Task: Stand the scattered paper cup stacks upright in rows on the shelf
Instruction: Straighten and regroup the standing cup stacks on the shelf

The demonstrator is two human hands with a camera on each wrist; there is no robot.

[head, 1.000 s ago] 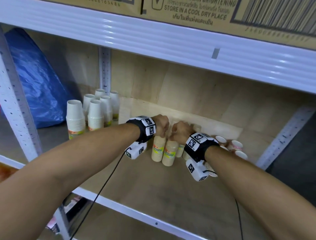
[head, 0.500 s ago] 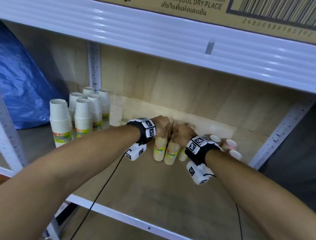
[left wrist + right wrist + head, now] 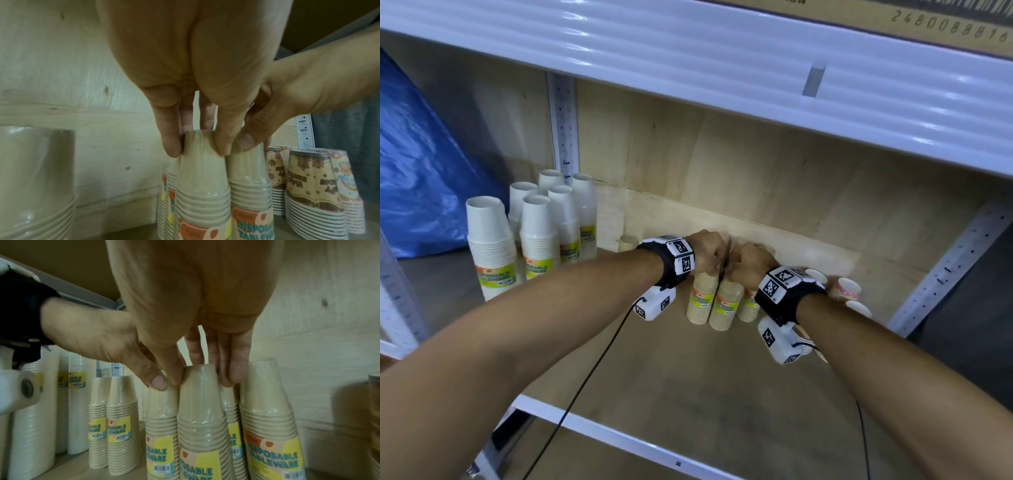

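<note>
Two brown paper cup stacks in clear wrap stand bottom-up, side by side, mid-shelf. My left hand (image 3: 709,257) pinches the top of the left stack (image 3: 700,301) from above; in the left wrist view the left hand (image 3: 197,149) has its fingers round that stack (image 3: 202,178). My right hand (image 3: 750,262) pinches the top of the neighbouring stack (image 3: 726,306); the right wrist view shows the right hand (image 3: 202,380) clamped on that stack's (image 3: 201,410) top. The two hands touch. More brown stacks (image 3: 267,402) stand beside and behind them.
Several white cup stacks (image 3: 489,246) stand upright in rows at the shelf's left end. Patterned cup stacks (image 3: 847,289) stand to the right by the metal upright (image 3: 945,274). An upper shelf beam (image 3: 688,68) hangs low overhead. A blue plastic bag (image 3: 421,171) lies far left.
Both hands keep their hold on the tops of the two brown stacks. The head view has swung a little to the right, so the white stacks sit further left in the frame.
</note>
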